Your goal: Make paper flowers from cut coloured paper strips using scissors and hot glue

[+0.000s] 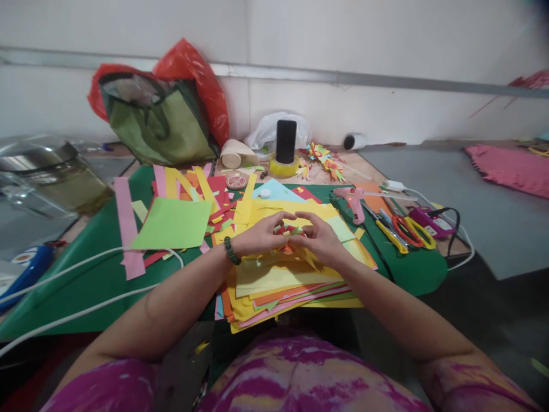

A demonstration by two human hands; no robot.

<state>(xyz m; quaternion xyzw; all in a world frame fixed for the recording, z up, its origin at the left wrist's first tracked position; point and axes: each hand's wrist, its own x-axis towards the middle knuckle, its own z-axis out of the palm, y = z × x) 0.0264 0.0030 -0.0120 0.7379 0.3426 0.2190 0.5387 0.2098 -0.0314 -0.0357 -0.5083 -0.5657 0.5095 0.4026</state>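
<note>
Between my two hands is a small paper flower (288,230) in red, green and orange, partly hidden by the fingers. My left hand (266,232), with a dark green bead bracelet at the wrist, pinches its left side. Curled around the right side is my right hand (319,237), thumb and fingers closed on it. Both hands are just above a thick stack of coloured paper (274,280), with yellow sheets on top. A light green sheet (175,223) and many cut paper strips lie to the left.
Right of the stack are a pink glue gun (354,201), a yellow cutter knife (391,236) and scissors (407,230). A phone (286,140) stands on a yellow tape roll (283,166) behind. White cables (86,270) cross the green mat (86,297). Finished paper flowers (326,160) lie at the back.
</note>
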